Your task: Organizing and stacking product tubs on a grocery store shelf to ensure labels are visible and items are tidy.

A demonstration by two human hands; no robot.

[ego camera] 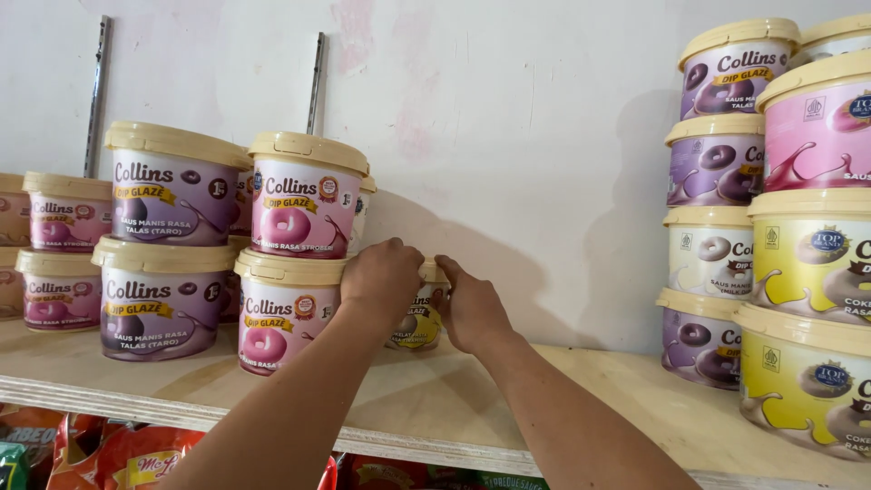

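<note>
Yellow-labelled tub [419, 319], wooden shelf [435, 399]: stood beside the pink tub stack [288, 263]. Left hand [381, 277] and right hand [470, 308] each held a grip closed around it.

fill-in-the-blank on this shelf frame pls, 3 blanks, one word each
1. Both hands, left hand and right hand, grip a small tub with a ____ label.
2. The tubs stand on a ____ shelf.
3. The pink tubs are stacked ____ high.

Missing words: yellow; wooden; two
</note>
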